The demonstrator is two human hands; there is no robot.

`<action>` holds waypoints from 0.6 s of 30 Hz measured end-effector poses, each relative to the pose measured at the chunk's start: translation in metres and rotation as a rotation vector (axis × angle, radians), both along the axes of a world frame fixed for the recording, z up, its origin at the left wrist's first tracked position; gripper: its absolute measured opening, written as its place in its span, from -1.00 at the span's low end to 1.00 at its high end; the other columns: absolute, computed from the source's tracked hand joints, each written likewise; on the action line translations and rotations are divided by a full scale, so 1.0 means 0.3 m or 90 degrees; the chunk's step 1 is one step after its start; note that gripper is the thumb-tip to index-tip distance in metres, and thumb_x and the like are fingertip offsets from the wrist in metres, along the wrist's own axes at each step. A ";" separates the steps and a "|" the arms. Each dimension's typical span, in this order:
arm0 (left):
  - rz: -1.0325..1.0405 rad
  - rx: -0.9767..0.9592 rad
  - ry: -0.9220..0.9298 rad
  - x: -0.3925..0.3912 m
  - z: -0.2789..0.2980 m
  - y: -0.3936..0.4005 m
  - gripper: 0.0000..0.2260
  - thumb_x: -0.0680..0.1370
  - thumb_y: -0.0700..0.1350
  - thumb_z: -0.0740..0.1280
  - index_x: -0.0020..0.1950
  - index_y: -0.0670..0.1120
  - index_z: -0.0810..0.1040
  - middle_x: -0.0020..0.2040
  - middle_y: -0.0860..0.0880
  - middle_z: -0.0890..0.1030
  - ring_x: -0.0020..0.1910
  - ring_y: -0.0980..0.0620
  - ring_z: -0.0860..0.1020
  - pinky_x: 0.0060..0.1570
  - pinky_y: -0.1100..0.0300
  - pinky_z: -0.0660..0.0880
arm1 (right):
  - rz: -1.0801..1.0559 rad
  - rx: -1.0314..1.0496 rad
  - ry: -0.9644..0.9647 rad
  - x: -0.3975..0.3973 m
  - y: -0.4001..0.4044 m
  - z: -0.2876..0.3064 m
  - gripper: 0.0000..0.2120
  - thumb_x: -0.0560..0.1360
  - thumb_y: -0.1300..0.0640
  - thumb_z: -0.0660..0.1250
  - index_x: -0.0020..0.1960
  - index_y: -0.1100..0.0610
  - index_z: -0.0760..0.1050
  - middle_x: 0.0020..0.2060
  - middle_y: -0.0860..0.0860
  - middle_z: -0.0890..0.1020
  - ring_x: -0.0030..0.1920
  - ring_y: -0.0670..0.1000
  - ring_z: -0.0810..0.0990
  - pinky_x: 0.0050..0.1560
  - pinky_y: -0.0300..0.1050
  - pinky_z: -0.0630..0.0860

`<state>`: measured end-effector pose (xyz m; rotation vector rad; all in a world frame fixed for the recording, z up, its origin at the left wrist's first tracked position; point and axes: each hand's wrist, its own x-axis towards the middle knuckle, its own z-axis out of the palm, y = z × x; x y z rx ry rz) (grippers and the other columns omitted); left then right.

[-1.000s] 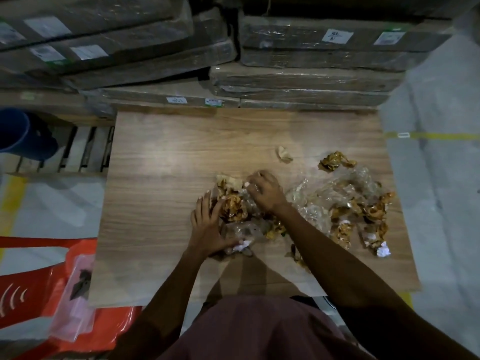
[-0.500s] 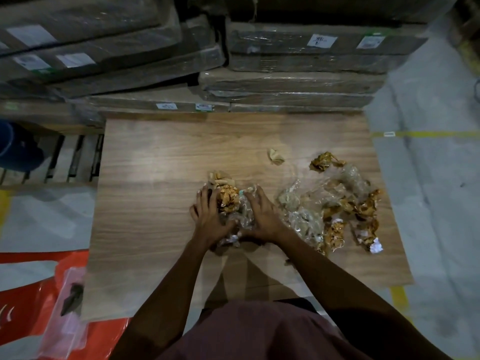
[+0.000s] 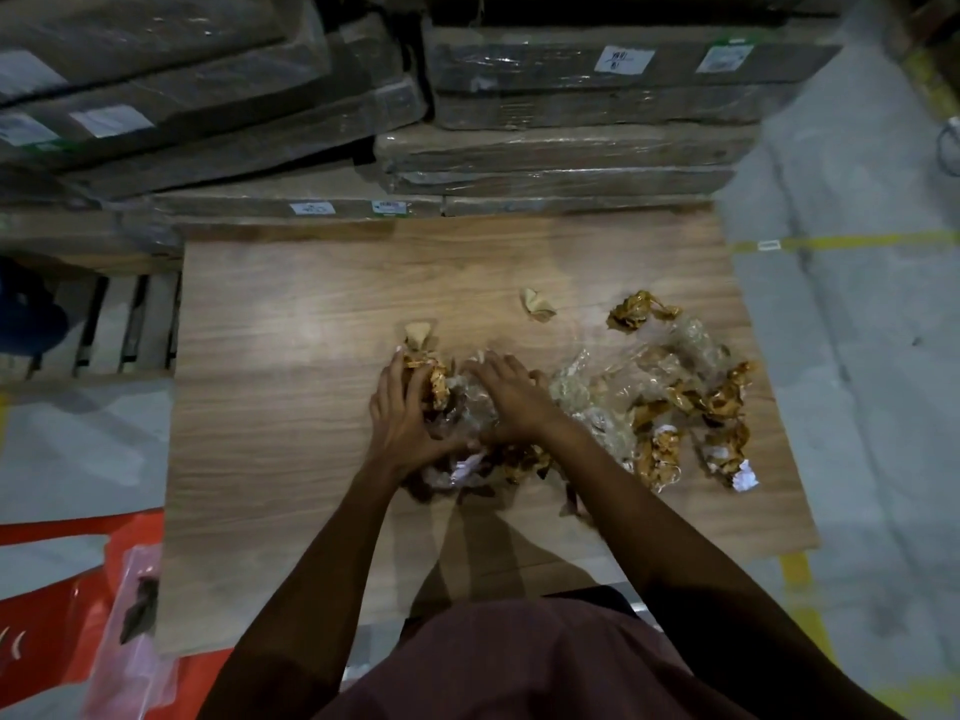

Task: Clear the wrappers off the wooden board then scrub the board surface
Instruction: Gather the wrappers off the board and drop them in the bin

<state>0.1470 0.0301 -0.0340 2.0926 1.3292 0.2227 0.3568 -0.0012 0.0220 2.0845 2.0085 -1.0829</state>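
Both hands press a wrapper bundle on the wooden board — left hand cupping its side, right hand clamped over it. Loose wrappers spread toward three o'clock — one crumpled scrap lies apart at one o'clock.

- A wooden board is filling the middle of the frame.
- A heap of crumpled gold and clear wrappers is lying on its right half.
- One small crumpled scrap is sitting apart, just above the centre.
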 end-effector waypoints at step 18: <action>-0.076 0.060 0.030 0.027 -0.050 0.082 -0.27 0.33 0.42 0.33 0.35 0.00 0.52 0.62 -0.26 0.15 0.61 -0.35 0.06 0.42 -0.41 0.24 | -0.493 0.371 0.112 -0.051 -0.404 -0.144 -0.50 0.61 -0.16 0.19 0.49 0.00 0.32 0.61 0.05 0.22 0.62 0.04 0.09 0.57 0.15 -0.05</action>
